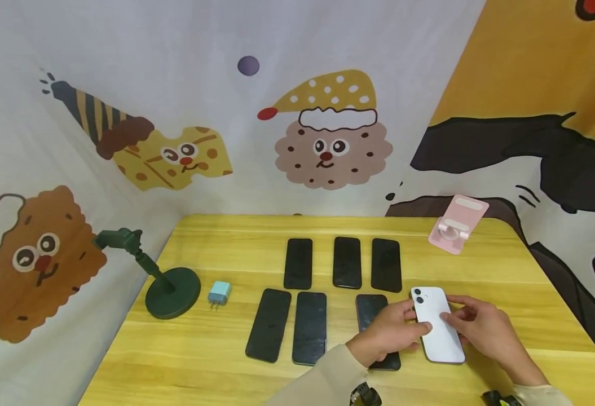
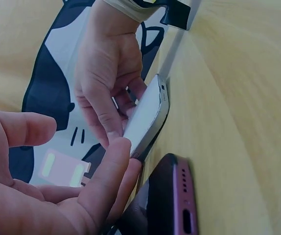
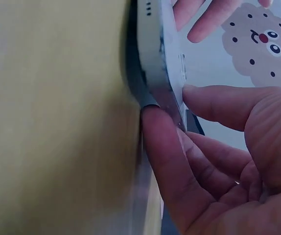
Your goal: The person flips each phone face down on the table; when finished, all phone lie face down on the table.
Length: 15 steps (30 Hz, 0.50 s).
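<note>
A white smartphone lies back up at the front right of the table, its camera lenses at the far left corner. My right hand pinches its right edge; in the right wrist view the thumb is on the back and a finger is against the lower edge. From the left, my left hand reaches to the phone. In the left wrist view its fingertips touch the phone's edge, while another digit stays raised and apart. Beneath the left hand lies a dark-screened smartphone with a pinkish frame, partly hidden.
Several black-screened phones lie in two rows left of the hands. A pink folding stand is at the back right. A blue charger plug and green lamp-like stand sit at left. A patterned cloth hangs behind the table.
</note>
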Available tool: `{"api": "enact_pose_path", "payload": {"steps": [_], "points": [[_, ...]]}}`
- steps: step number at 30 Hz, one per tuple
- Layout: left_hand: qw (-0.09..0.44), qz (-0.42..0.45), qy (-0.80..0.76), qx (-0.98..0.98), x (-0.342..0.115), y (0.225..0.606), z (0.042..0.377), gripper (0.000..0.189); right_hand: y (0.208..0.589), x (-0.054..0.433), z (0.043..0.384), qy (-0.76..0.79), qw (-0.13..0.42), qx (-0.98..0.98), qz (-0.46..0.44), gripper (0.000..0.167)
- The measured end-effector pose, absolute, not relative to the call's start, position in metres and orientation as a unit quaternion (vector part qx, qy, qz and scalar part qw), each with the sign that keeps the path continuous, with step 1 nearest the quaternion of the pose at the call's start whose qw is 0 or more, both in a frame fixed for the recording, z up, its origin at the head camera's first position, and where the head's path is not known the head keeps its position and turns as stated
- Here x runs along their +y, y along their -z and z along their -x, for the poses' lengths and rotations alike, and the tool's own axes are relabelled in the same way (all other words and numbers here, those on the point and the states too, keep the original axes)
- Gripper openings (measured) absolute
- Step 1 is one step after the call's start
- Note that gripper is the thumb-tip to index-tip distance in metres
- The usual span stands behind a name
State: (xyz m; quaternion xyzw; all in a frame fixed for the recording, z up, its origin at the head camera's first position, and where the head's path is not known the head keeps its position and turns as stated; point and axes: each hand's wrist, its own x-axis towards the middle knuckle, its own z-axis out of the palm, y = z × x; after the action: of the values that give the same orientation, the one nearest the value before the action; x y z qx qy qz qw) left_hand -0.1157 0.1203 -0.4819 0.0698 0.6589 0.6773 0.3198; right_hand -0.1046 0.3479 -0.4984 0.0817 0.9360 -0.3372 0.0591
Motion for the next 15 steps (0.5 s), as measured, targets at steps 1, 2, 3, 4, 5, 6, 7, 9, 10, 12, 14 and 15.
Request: {"api": "enact_pose_path", "payload": {"steps": [1, 2, 3, 4, 5, 6, 7, 9, 10, 12, 14, 15], "points": [[0.321, -0.071, -0.678, 0.658, 0.1199, 0.4818, 0.1159, 0.05, 0.4981, 0.3475, 0.1052, 0.334, 0.061, 0.937, -0.084, 0.056], [0.323, -0.071, -0.678, 0.656, 0.1196, 0.4818, 0.1159, 0.049, 0.4976, 0.3472, 0.1057, 0.331, 0.065, 0.937, -0.085, 0.057], [0.326, -0.07, -0.679, 0.654, 0.1192, 0.4815, 0.1158, 0.048, 0.4972, 0.3469, 0.1061, 0.329, 0.07, 0.938, -0.088, 0.057], [0.329, -0.068, -0.679, 0.653, 0.1189, 0.4814, 0.1157, 0.048, 0.4968, 0.3467, 0.1064, 0.327, 0.074, 0.938, -0.09, 0.057], [0.329, -0.067, -0.679, 0.653, 0.1187, 0.4811, 0.1156, 0.047, 0.4962, 0.3465, 0.1063, 0.324, 0.076, 0.939, -0.088, 0.057], [0.33, -0.066, -0.678, 0.653, 0.1185, 0.4811, 0.1157, 0.047, 0.4955, 0.3461, 0.1063, 0.324, 0.077, 0.939, -0.087, 0.057], [0.331, -0.064, -0.678, 0.653, 0.118, 0.4811, 0.116, 0.046, 0.495, 0.3458, 0.1062, 0.324, 0.077, 0.939, -0.086, 0.056], [0.331, -0.057, -0.677, 0.655, 0.117, 0.4813, 0.1164, 0.049, 0.4945, 0.3455, 0.1058, 0.327, 0.075, 0.938, -0.084, 0.056], [0.33, -0.053, -0.675, 0.658, 0.1162, 0.4815, 0.1165, 0.052, 0.494, 0.3456, 0.1056, 0.329, 0.075, 0.938, -0.083, 0.056], [0.331, -0.047, -0.672, 0.661, 0.115, 0.4819, 0.1168, 0.056, 0.4931, 0.3462, 0.1053, 0.332, 0.077, 0.936, -0.084, 0.056], [0.33, -0.043, -0.669, 0.664, 0.1139, 0.4809, 0.1163, 0.061, 0.492, 0.3472, 0.1047, 0.331, 0.079, 0.937, -0.084, 0.057], [0.33, -0.041, -0.668, 0.666, 0.1133, 0.48, 0.1161, 0.061, 0.4912, 0.3474, 0.1043, 0.326, 0.076, 0.939, -0.082, 0.057]]}}
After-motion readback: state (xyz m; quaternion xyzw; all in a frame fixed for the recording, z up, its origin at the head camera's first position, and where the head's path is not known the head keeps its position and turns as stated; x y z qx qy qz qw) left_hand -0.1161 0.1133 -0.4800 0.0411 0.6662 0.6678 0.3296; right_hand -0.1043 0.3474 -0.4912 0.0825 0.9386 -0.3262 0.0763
